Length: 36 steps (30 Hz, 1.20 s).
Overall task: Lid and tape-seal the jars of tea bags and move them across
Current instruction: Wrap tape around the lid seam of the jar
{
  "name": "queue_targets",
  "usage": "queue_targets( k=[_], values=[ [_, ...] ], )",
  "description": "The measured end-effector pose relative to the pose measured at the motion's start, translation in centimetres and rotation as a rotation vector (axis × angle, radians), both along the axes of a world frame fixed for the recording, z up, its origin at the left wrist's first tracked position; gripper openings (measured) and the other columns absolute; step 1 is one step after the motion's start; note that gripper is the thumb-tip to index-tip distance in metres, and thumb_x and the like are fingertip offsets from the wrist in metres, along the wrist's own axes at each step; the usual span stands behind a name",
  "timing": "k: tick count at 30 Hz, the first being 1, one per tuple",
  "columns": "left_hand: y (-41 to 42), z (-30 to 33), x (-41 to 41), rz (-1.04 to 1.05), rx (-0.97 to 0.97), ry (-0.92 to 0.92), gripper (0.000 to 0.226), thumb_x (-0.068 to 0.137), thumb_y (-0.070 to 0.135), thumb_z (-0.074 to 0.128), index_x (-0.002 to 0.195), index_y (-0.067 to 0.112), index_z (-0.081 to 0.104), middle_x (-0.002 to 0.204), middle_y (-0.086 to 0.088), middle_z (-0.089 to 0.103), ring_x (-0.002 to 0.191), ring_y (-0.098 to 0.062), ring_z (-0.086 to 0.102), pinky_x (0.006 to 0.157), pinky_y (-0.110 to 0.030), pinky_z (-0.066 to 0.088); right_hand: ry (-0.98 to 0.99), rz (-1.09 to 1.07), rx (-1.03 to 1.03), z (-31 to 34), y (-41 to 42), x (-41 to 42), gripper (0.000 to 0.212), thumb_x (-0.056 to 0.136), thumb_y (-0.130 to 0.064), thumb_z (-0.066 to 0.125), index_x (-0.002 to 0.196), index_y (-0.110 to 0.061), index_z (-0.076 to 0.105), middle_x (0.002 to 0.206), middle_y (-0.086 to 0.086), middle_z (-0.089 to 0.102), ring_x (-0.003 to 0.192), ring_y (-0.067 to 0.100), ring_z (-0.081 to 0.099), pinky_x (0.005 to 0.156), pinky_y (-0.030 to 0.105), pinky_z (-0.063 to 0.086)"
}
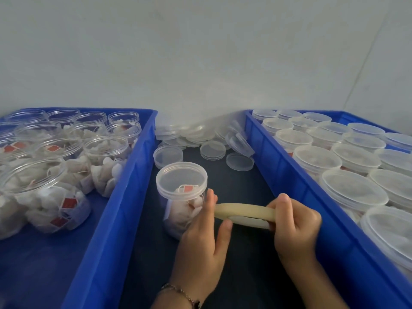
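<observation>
A clear jar of tea bags (182,204) with a lid on it stands on the dark table between two blue crates. My left hand (205,237) is beside the jar, fingers against its side and thumb touching a cream tape roll (245,211). My right hand (294,226) grips the roll's right end, holding it nearly flat just right of the jar. The left blue crate (124,175) holds several open jars of tea bags (49,197). The right blue crate (281,166) holds several lidded jars (354,190).
Loose clear lids (211,150) lie piled on the dark table (240,264) behind the jar, up against the white wall. The crates' walls close in the strip on both sides. A bracelet is on my left wrist.
</observation>
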<state>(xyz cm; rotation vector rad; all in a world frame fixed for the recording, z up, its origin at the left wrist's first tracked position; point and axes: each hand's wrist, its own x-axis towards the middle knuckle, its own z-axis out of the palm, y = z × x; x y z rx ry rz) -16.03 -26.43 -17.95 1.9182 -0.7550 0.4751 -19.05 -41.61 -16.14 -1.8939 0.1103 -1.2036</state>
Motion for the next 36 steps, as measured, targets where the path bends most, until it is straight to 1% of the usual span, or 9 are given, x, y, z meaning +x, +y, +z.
queue_targets(
  k=[2,4,7,9,12,19,25,31,36],
  values=[
    [0.1,0.2,0.0,0.054,-0.113,0.085,0.051,0.087,0.051,0.035,0.130,0.027,0.046,0.120,0.015,0.056,0.112,0.003,0.055,0.097,-0.011,0.042,-0.019,-0.017,-0.038,-0.1,-0.1,0.0,0.055,0.089,-0.031,0.037,0.046,-0.002,0.054,0.041,0.004,0.045,0.039,0.017,0.044,0.039,0.038,0.035],
    [0.2,0.6,-0.1,0.127,-0.191,0.115,0.044,0.084,0.044,0.046,0.114,0.017,0.065,0.098,0.014,0.066,0.084,-0.001,0.068,0.074,-0.017,0.054,-0.036,-0.028,-0.050,-0.2,-0.2,0.0,0.055,0.090,-0.030,0.037,0.046,-0.002,0.054,0.041,0.004,0.045,0.040,0.017,0.044,0.040,0.039,0.035],
    [0.3,1.0,-0.8,0.130,-0.352,0.257,0.030,0.075,0.041,0.057,0.094,0.024,0.072,0.070,0.011,0.070,0.065,-0.001,0.068,0.052,-0.019,0.055,-0.042,-0.037,-0.049,-0.3,-0.4,0.0,0.054,0.090,-0.030,0.037,0.046,-0.003,0.055,0.042,0.003,0.046,0.041,0.018,0.046,0.041,0.040,0.036],
    [0.6,1.4,-1.2,0.102,-0.436,0.367,0.021,0.070,0.047,0.060,0.084,0.035,0.068,0.071,0.006,0.071,0.061,-0.007,0.068,0.046,-0.021,0.054,-0.047,-0.034,-0.073,-0.4,-0.4,-0.1,0.053,0.090,-0.030,0.037,0.047,-0.006,0.056,0.043,0.000,0.047,0.043,0.017,0.047,0.041,0.037,0.037],
    [0.7,1.7,-1.1,0.090,-0.438,0.437,0.005,0.076,0.036,0.064,0.080,0.036,0.067,0.070,0.003,0.069,0.057,-0.012,0.067,0.045,-0.023,0.053,-0.064,-0.010,-0.119,-0.4,-0.3,-0.1,0.052,0.090,-0.027,0.037,0.048,-0.006,0.057,0.043,-0.001,0.047,0.043,0.014,0.047,0.041,0.033,0.037],
    [0.9,1.2,-0.9,0.175,-0.375,0.343,0.013,0.084,0.015,0.067,0.077,0.027,0.067,0.064,0.004,0.066,0.049,-0.009,0.062,0.047,-0.024,0.053,-0.072,-0.009,-0.134,-0.6,-0.3,0.0,0.051,0.091,-0.025,0.037,0.049,-0.007,0.058,0.045,-0.003,0.048,0.045,0.013,0.049,0.041,0.028,0.038],
    [1.6,1.5,-0.3,0.216,-0.352,0.290,0.011,0.087,0.017,0.063,0.077,0.021,0.066,0.054,-0.003,0.062,0.046,-0.010,0.060,0.046,-0.018,0.049,-0.073,-0.065,-0.089,-0.7,-1.1,0.1,0.052,0.090,-0.028,0.037,0.048,-0.005,0.057,0.044,-0.001,0.048,0.046,0.015,0.050,0.041,0.028,0.038],
    [1.0,1.6,-0.9,0.038,-0.313,0.424,0.031,0.069,0.060,0.050,0.091,0.043,0.064,0.070,0.012,0.067,0.046,-0.004,0.057,0.043,-0.014,0.043,-0.088,-0.013,-0.129,-0.5,-0.7,0.0,0.049,0.089,-0.023,0.036,0.048,-0.009,0.058,0.045,-0.005,0.049,0.045,0.010,0.050,0.041,0.022,0.039],
    [1.2,1.7,-0.5,0.094,-0.312,0.428,0.007,0.082,0.030,0.064,0.077,0.028,0.069,0.066,0.015,0.067,0.060,-0.001,0.062,0.054,-0.009,0.042,-0.089,0.007,-0.165,-0.5,-0.6,0.0,0.051,0.090,-0.023,0.035,0.048,-0.006,0.058,0.045,-0.002,0.049,0.045,0.011,0.050,0.041,0.025,0.039]
  ],
)
